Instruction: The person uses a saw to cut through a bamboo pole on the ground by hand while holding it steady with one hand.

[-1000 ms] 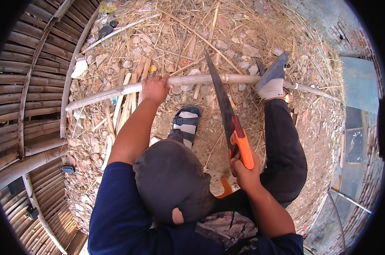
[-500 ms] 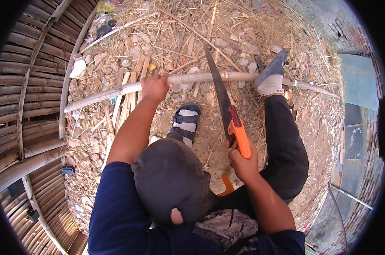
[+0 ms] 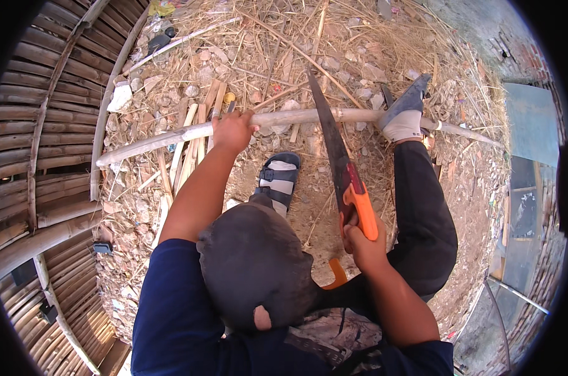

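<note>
A long pale bamboo pole (image 3: 284, 118) lies crosswise in front of me, its left end nearer to me than its middle. My left hand (image 3: 233, 131) is wrapped over it left of centre. My right hand (image 3: 365, 242) is closed round the orange handle of a handsaw (image 3: 330, 135), whose dark blade points away from me. The blade crosses the pole right of the middle; how deep any cut goes cannot be made out. Farther right, my sandalled foot (image 3: 404, 113) is on the pole. My other foot (image 3: 278, 178) stands on the ground between my hands.
Several split wood strips (image 3: 190, 144) lie under the pole near my left hand. Stones and dry straw cover the ground (image 3: 334, 37). A slatted bamboo wall (image 3: 52, 125) rises at the left. An orange curved piece (image 3: 337, 274) shows beside my right leg. Blue-grey panels (image 3: 531, 122) stand at the right.
The saw and my right hand have drawn back slightly toward me, the blade still across the pole. My left hand and foot keep their places on the pole.
</note>
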Tool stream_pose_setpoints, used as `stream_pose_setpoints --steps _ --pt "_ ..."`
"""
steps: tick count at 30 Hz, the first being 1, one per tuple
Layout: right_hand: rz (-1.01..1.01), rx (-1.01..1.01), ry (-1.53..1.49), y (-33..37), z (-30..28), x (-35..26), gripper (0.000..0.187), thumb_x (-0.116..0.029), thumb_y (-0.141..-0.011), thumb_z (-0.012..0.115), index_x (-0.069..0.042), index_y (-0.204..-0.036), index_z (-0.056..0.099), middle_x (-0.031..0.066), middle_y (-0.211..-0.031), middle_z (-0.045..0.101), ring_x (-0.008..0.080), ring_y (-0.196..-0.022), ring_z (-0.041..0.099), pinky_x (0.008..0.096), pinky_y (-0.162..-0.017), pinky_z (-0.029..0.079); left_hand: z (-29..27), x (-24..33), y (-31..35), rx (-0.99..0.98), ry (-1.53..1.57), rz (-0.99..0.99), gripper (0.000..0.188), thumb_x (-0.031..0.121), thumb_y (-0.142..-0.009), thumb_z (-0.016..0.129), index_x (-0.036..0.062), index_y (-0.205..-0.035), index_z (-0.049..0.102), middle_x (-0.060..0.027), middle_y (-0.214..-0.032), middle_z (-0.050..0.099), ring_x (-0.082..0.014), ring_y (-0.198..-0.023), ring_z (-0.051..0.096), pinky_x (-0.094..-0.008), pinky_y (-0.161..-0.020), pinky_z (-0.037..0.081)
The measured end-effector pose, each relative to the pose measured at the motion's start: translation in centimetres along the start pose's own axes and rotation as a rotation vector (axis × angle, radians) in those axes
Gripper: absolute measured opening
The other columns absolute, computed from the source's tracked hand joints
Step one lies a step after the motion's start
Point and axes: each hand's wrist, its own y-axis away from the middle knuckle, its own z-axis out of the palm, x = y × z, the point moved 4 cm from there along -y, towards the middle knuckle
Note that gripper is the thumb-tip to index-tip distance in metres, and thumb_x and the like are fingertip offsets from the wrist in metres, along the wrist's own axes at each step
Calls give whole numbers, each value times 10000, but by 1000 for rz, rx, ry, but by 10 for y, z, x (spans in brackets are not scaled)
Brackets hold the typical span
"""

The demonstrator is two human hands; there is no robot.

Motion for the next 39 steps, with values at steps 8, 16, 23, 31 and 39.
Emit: stream_pose_setpoints --steps 8,16,23,31,39 --pt "-2 16 22 -12 0 -16 118 27 -855 563 -49 -914 494 53 -686 539 103 -500 492 258 -512 460 12 0 -11 83 6 11 487 462 -995 645 241 -1429 618 -80 -1321 660 -285 -1323 560 -568 -1184 261" --pt "-45 -38 52 39 -20 -6 134 52 -862 602 -47 -929 542 9 -791 551 76 -663 548 264 -618 470 5 3 -15 68 25 6 484 475 -996 636 245 -1423 623 -75 -1330 658 -280 -1334 552 -560 -1186 256" --pt "-10 -3 123 -14 -3 3 124 38 -867 627 -42 -919 549 19 -853 567 88 -707 545 262 -683 474 6 1 -4 16 6 -1 488 469 -986 652 245 -1418 620 -67 -1317 664 -275 -1313 569 -567 -1169 278" --pt "-62 -49 67 31 -25 5 113 41 -866 609 -26 -931 546 15 -894 572 91 -806 561 264 -729 479 10 3 -6 65 -33 3 487 473 -992 645 247 -1422 613 -66 -1296 671 -273 -1296 583 -565 -1166 287" --pt "-22 -44 144 32 -25 -5 96 25 -855 621 -25 -903 555 10 -856 566 89 -787 552 279 -748 490 0 0 -10 48 -39 7 477 429 -987 671 217 -1410 615 -71 -1330 671 -291 -1297 593 -591 -1139 339"
